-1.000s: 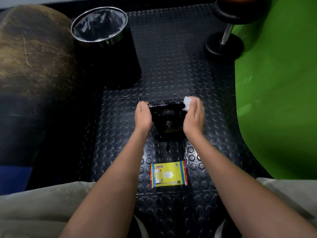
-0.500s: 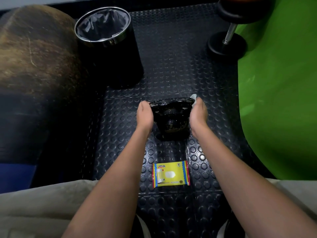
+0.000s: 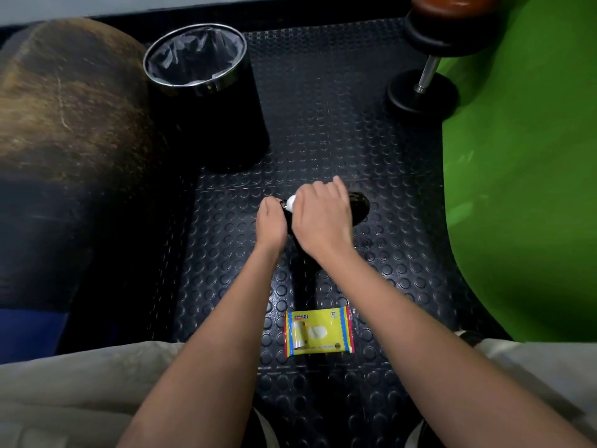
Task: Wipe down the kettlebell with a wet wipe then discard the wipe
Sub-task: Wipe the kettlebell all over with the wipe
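A black kettlebell (image 3: pixel 360 204) sits on the studded rubber floor, mostly covered by my hands. My left hand (image 3: pixel 271 223) grips its left side. My right hand (image 3: pixel 321 215) lies over the top of it and holds a white wet wipe (image 3: pixel 291 202), which peeks out at the fingers near my left thumb. Only the kettlebell's right edge shows past my right hand.
A black bin (image 3: pixel 206 92) with a chrome rim and a dark liner stands open at the back left. A yellow wipe packet (image 3: pixel 318 330) lies on the floor near my knees. A dumbbell (image 3: pixel 423 88) rests at the back right beside a green mat (image 3: pixel 523 163). A large brown ball (image 3: pixel 64 101) is at the left.
My right hand with the wipe has moved from the kettlebell's right side across its top toward my left hand. My left hand has stayed on the left side.
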`<state>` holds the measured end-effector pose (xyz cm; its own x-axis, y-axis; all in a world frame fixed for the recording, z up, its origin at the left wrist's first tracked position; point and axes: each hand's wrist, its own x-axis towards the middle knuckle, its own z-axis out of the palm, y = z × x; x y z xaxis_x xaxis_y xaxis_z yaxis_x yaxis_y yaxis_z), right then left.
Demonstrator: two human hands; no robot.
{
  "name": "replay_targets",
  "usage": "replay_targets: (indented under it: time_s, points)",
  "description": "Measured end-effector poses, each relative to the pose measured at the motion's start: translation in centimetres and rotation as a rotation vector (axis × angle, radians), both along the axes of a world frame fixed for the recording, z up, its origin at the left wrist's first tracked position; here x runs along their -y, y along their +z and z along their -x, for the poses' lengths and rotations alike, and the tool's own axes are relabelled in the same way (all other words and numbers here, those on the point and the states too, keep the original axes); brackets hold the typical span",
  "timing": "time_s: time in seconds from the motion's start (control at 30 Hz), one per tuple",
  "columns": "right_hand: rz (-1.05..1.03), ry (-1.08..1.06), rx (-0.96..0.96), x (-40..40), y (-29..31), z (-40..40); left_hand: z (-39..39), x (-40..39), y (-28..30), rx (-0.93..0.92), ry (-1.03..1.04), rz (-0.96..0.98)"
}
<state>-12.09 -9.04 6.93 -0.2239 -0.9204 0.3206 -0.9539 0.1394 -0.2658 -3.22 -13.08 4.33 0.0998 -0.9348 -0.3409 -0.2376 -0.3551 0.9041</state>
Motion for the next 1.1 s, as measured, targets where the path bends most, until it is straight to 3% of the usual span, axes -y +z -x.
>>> replay_targets:
  time_s: [0.2,0.43,0.8,1.1]
  points:
    - [0.064,0.141,-0.026,-0.1,-0.8,0.9,-0.1,-0.1,0.0,-0.006,-0.024,0.022]
    - [0.137,0.05,0.227,-1.4,-2.1,5.7,0.7,-0.1,0.0,-0.01,-0.054,0.01]
    - [0.151,-0.304,1.004,-1.9,-2.4,5.6,0.1,0.3,-0.4,-0.038,0.002,-0.062]
    - [-0.108,-0.584,1.65,-1.7,-2.4,6.4,0.2,0.6,-0.5,-0.053,0.043,-0.098]
